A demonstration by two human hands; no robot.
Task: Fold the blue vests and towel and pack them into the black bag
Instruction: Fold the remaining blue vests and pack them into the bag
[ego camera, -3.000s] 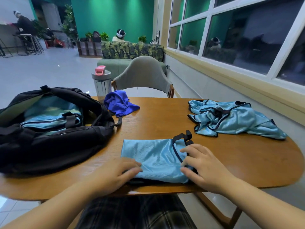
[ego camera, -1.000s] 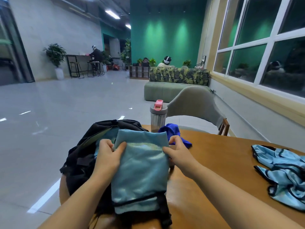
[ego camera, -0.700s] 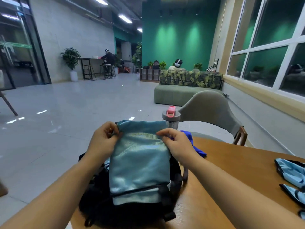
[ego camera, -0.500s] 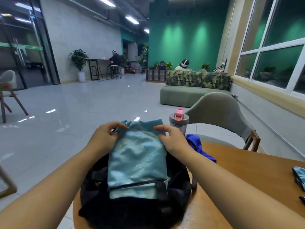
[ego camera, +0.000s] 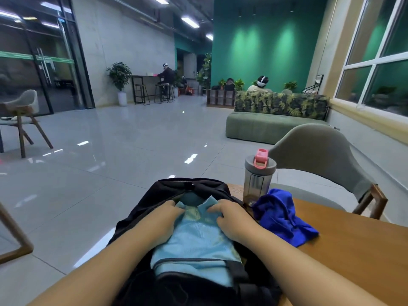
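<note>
A folded light-blue vest (ego camera: 196,241) lies in the open mouth of the black bag (ego camera: 154,202) at the table's left end. My left hand (ego camera: 164,219) grips the vest's far left corner, fingers curled into the fabric. My right hand (ego camera: 231,219) grips its far right corner the same way. Both hands sit inside the bag's opening. A dark-blue towel (ego camera: 282,217) lies crumpled on the table just right of the bag. The other vests are out of view.
A grey bottle with a pink lid (ego camera: 258,175) stands behind the towel. A grey chair (ego camera: 320,155) faces the wooden table (ego camera: 353,246). Beyond lie a grey tiled floor, a green sofa (ego camera: 271,127) and another chair (ego camera: 24,120) at left. People sit far off.
I lifted the folded vest off the table and carried it left over the bag. In the last half second both hands pushed it down into the bag's opening.
</note>
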